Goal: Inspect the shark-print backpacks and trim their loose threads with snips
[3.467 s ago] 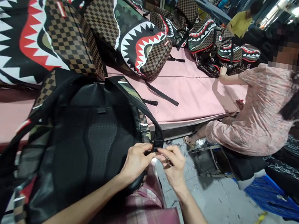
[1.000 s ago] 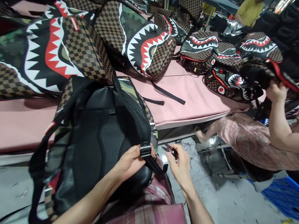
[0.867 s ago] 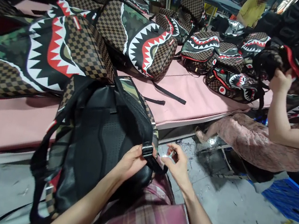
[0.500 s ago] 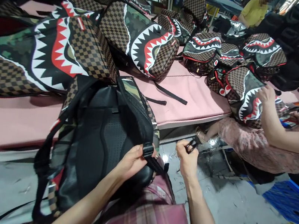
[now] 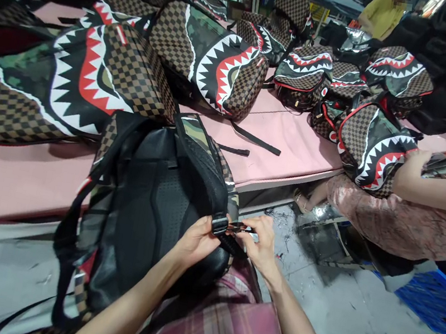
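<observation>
A backpack [image 5: 143, 216] leans against the table edge with its black padded back facing up. My left hand [image 5: 198, 239] is closed on its shoulder strap [image 5: 204, 175], right at the black buckle [image 5: 219, 224]. Beside the buckle, my right hand [image 5: 258, 241] grips a small dark tool [image 5: 244, 228] that looks like thread snips, its tip close to the strap. The fingertips of my left hand are partly hidden by the strap and buckle.
Checkered shark-mouth backpacks [image 5: 209, 63] lie on the pink table [image 5: 286, 143]. At the right a person's hand [image 5: 411, 171] touches another backpack [image 5: 379, 144]. A blue crate [image 5: 438, 303] stands on the floor [image 5: 307, 327] at the lower right.
My right hand has moved left with the tool, up to the buckle. My left hand has stayed at the strap. The other person's hand has lowered beside their backpack.
</observation>
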`<state>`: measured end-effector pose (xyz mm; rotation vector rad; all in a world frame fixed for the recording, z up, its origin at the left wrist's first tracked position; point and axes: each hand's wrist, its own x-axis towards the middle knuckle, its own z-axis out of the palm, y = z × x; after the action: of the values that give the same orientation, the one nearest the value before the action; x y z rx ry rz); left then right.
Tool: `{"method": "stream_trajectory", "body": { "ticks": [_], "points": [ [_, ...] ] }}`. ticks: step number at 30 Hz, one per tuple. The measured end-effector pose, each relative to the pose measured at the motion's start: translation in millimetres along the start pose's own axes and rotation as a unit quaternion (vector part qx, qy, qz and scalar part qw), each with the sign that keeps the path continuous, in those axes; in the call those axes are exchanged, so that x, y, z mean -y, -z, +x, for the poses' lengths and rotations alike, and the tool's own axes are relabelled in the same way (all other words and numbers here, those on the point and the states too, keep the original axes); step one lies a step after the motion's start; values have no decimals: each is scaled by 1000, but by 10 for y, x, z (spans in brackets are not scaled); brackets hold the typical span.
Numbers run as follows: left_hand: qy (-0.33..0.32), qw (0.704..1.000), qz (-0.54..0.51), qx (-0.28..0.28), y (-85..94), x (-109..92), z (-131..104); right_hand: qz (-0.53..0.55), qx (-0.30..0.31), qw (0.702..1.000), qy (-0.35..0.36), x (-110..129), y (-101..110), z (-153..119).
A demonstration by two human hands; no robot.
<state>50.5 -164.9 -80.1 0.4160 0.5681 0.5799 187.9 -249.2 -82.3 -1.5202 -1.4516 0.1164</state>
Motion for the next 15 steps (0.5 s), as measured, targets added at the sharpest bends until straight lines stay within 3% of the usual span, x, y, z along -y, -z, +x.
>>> {"method": "stream_trajectory", "body": {
  "ticks": [4,8,10,13,15],
  "points": [
    [-8,1000,3,15,2,-2,-10,41,-3,999,-22,-30,-33,27],
    [12,996,68,57,-28,-53,-67,168,-65,962,-206,-63,7,25],
    [27,989,136,53,-56,-62,-100,196,-63,945,-254,-9,62,59],
    [-36,958,283,-23,-98,-4,-143,128,0,964,-234,181,105,166],
    [-156,896,400,-114,-102,86,-174,67,28,974,-214,308,62,251]
  ]
}}
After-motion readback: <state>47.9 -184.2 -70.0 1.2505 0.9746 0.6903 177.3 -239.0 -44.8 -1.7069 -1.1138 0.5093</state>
